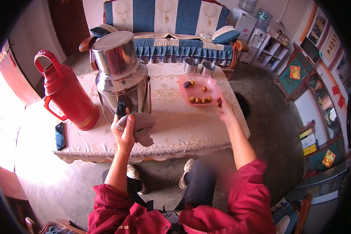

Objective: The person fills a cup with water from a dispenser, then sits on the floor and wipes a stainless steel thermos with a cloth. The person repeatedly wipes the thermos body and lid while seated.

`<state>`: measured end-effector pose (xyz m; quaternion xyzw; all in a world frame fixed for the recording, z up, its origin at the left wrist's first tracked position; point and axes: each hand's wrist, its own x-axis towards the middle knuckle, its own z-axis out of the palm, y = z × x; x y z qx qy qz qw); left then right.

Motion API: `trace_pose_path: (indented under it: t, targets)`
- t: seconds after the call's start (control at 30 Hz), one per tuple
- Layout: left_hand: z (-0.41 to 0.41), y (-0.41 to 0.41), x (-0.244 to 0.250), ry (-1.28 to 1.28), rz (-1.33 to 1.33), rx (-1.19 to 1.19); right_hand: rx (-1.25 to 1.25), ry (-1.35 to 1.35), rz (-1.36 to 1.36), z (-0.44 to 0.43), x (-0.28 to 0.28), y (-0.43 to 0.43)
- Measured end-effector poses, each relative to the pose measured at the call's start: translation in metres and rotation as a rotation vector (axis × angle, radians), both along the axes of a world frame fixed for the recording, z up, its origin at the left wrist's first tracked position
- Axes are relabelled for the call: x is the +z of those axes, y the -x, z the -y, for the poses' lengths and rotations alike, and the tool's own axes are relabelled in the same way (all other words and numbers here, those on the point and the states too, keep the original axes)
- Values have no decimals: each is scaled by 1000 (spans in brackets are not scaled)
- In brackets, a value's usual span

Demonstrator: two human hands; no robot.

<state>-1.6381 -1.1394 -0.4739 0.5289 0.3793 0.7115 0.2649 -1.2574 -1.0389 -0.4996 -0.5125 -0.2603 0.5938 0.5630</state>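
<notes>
My left hand grips a crumpled grey cloth at the near side of the table. Just above it is the black handle or knob of a shiny steel pot; whether my fingers touch that part I cannot tell. At the right, my right hand has hold of the near right rim of a pink scalloped plastic tray. Several small round items lie in the tray, mostly gold-brown, with one dark purple one.
A red thermos flask with a handle stands left of the pot, and a phone lies at the table's left edge. Two steel cups stand behind the tray. Lace cloth covers the table. Beyond it is a striped sofa.
</notes>
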Motion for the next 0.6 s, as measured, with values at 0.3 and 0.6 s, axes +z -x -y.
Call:
trace_pose_path:
  t: [0.3, 0.6]
  targets:
    - [0, -7, 8, 12, 51, -47, -180, -24, -212, 37, -29, -3]
    - [-2, -5, 3, 6, 69, -69, -64, 6, -130, 133, -24, 11]
